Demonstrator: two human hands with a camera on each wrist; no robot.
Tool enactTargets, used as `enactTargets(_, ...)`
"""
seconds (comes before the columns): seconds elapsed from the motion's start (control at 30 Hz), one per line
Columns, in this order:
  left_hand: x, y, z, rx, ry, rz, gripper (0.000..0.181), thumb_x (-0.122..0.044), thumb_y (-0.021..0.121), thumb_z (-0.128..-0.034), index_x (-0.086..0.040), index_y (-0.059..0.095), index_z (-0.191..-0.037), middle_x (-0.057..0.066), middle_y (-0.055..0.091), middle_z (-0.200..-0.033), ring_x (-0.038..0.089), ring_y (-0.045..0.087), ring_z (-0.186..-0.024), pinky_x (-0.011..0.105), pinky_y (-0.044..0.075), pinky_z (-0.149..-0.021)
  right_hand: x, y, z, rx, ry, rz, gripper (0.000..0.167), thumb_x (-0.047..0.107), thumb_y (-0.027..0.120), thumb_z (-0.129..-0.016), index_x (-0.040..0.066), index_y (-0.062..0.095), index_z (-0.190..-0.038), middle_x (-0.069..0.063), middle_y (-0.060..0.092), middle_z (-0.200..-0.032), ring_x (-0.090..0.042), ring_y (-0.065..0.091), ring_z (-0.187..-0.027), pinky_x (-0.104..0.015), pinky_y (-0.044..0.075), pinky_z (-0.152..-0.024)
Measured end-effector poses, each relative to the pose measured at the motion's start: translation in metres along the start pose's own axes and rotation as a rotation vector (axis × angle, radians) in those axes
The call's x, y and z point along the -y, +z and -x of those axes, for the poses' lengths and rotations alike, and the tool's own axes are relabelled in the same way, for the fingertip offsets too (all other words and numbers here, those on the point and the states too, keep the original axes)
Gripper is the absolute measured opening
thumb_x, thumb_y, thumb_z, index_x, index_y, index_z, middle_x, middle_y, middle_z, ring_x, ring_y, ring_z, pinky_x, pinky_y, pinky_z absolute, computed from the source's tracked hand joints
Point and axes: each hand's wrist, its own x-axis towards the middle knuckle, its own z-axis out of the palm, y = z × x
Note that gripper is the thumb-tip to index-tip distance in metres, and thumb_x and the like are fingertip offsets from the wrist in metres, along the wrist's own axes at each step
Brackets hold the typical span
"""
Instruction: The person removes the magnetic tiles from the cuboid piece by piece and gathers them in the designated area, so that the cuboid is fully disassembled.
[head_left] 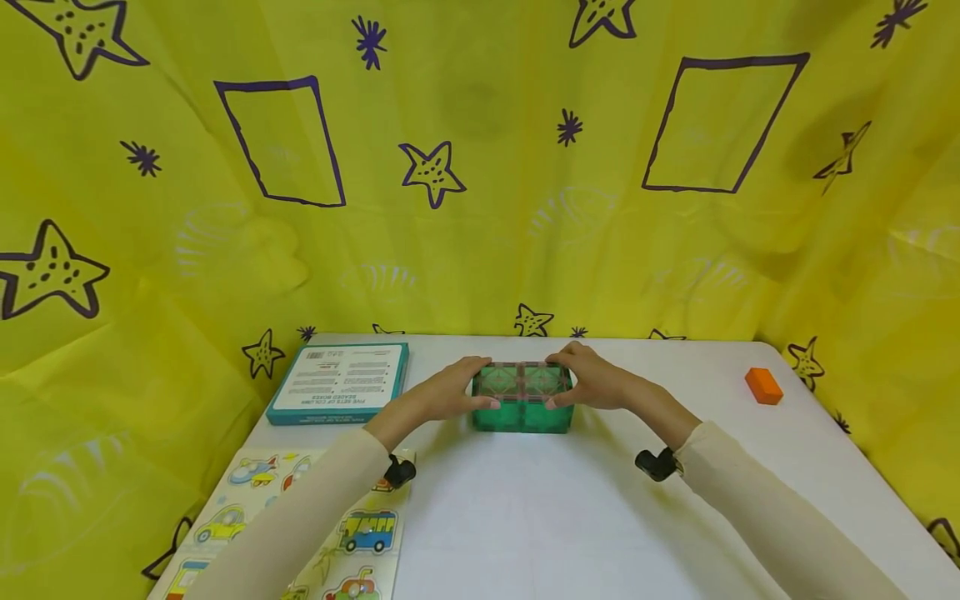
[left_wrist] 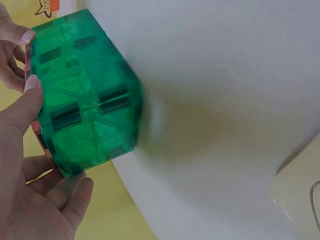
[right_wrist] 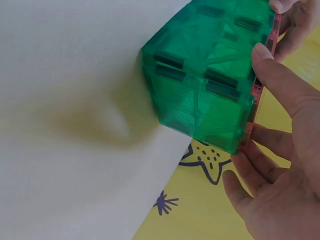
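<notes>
Both hands hold a box of see-through green magnetic tiles (head_left: 522, 417) with pinkish-red tiles (head_left: 521, 380) across its top, near the far middle of the white table. My left hand (head_left: 455, 389) grips its left end, thumb on the near face and fingers at the top and far side. At the other end, my right hand (head_left: 597, 377) does the same, its thumb on the near green face. In the left wrist view the left thumb presses by the red edge of the green box (left_wrist: 85, 95). The right wrist view shows the green box (right_wrist: 210, 75) from its other end.
A teal-edged flat box (head_left: 337, 379) lies at the back left of the table (head_left: 480, 533). Nearer, a vehicle puzzle board (head_left: 386, 500) is partly under the left forearm. An orange block (head_left: 763, 386) sits far right. Yellow patterned cloth (head_left: 480, 250) hangs behind the table.
</notes>
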Motion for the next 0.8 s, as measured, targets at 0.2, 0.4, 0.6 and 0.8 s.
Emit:
enactTargets(0.2, -0.0009, 0.0, -0.0015, 0.012, -0.002, -0.024, 0.089, -0.048, 0.072, -0.0999, -0.006, 0.03, -0.166, 0.017, 0.03, -0.171, 0.035, 0.03, -0.158, 0.052, 0.029, -0.128, 0.0027, 0.0006, 0.0003, -0.023, 0.007, 0.035, 0.084, 0.036, 0.085, -0.092, -0.004, 0.046, -0.155, -0.022, 0.047, -0.136, -0.036, 0.047, -0.123, -0.051, 0.048, -0.1)
enactTargets(0.4, -0.0003, -0.0009, -0.0028, 0.015, 0.001, -0.033, 0.088, -0.047, 0.071, -0.1007, -0.005, 0.029, -0.166, 0.018, 0.03, -0.171, 0.036, 0.03, -0.158, 0.052, 0.029, -0.128, 0.0077, 0.0007, 0.0023, -0.052, 0.008, 0.066, 0.085, 0.034, 0.087, -0.09, -0.004, 0.046, -0.155, -0.019, 0.048, -0.132, -0.033, 0.046, -0.118, -0.047, 0.048, -0.095)
enactTargets(0.6, 0.0014, -0.0001, -0.0018, 0.023, -0.003, -0.014, 0.088, -0.046, 0.071, -0.1007, -0.005, 0.029, -0.166, 0.019, 0.03, -0.171, 0.036, 0.03, -0.158, 0.052, 0.03, -0.127, 0.0088, 0.0046, 0.0052, -0.091, -0.012, 0.054, 0.083, 0.034, 0.087, -0.089, -0.004, 0.049, -0.153, -0.019, 0.05, -0.133, -0.036, 0.047, -0.123, -0.052, 0.049, -0.101)
enactTargets(0.8, 0.0012, -0.0001, -0.0014, 0.032, 0.005, -0.016, 0.089, -0.046, 0.072, -0.1006, -0.005, 0.028, -0.166, 0.019, 0.029, -0.171, 0.036, 0.03, -0.158, 0.052, 0.03, -0.127, 0.0072, 0.0045, 0.0071, -0.116, -0.033, 0.065, 0.083, 0.033, 0.088, -0.088, -0.004, 0.051, -0.152, -0.02, 0.05, -0.132, -0.037, 0.047, -0.122, -0.052, 0.05, -0.099)
